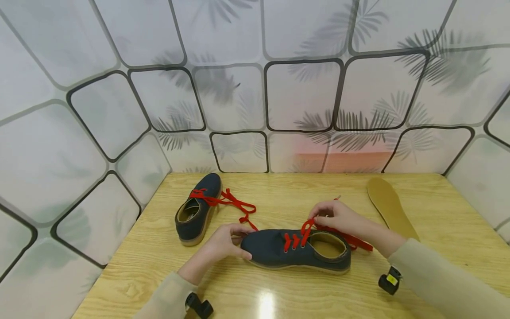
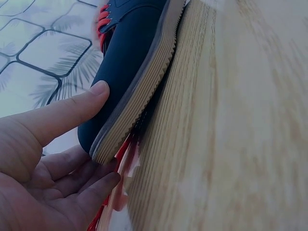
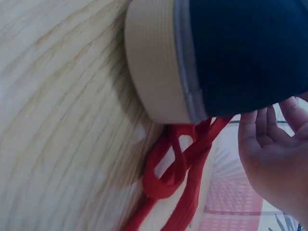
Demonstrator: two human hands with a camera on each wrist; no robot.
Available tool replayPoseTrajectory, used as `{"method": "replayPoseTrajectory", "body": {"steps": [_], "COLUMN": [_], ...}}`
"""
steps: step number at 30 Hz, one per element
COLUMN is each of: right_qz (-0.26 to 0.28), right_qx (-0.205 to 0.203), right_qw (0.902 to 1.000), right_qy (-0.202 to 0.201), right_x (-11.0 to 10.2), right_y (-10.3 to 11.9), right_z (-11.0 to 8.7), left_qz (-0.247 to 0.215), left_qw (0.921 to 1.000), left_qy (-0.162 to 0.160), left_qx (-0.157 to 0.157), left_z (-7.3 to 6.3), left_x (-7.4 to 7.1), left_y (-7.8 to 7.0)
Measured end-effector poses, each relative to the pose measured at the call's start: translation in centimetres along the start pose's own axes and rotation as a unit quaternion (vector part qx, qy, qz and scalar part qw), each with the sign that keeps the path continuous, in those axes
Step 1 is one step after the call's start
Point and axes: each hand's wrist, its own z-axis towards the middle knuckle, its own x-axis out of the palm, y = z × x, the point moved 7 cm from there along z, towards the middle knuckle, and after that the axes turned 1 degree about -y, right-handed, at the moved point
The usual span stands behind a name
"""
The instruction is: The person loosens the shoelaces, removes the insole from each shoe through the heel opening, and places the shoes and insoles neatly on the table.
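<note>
A navy shoe (image 1: 267, 248) lies on its sole in front of me, toe to the left, its red lace (image 1: 295, 241) threaded through several eyelets. My left hand (image 1: 225, 243) holds the toe, thumb on the near side and fingers round the far side. In the left wrist view the thumb presses the toe (image 2: 108, 103) just above the ribbed sole. My right hand (image 1: 336, 217) pinches the red lace above the shoe's opening. Its fingertips are hidden behind the heel (image 3: 250, 53) in the right wrist view, where loose lace (image 3: 187, 163) trails on the table.
A second navy shoe (image 1: 193, 221) with red laces stands at the back left, its lace (image 1: 239, 204) spread to the right. A tan insole (image 1: 388, 201) lies at the back right, partly behind my right forearm. Patterned walls border the wooden table (image 1: 303, 297).
</note>
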Motion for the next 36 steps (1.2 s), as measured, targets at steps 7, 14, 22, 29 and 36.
{"method": "replayPoseTrajectory", "body": {"steps": [7,14,22,29,36], "right_qz": [0.018,0.008,0.034,0.056,0.06], "right_qx": [0.023,0.002,-0.011,-0.026,-0.033], "right_qw": [0.9991,0.9991,0.9987,0.998,0.9974], "right_qy": [-0.032,-0.043,-0.037,0.013,0.02], "right_x": [0.1,-0.2,-1.2,0.1,0.7], "right_y": [0.1,0.9,3.1,4.1,3.6], "right_z": [0.6,-0.1,-2.4,-4.1,-4.6], "left_qz": [-0.001,-0.002,-0.001,-0.01,0.0], "left_qw": [1.0,0.9999,1.0,0.9999,0.9999], "left_qy": [0.0,0.003,-0.002,-0.002,0.002], "left_qx": [0.004,0.011,0.001,-0.003,0.011], "left_z": [0.1,0.1,-0.1,-0.2,-0.3], "left_x": [0.0,0.1,0.2,0.2,0.2], "left_y": [-0.1,-0.3,0.0,0.0,-0.1]}}
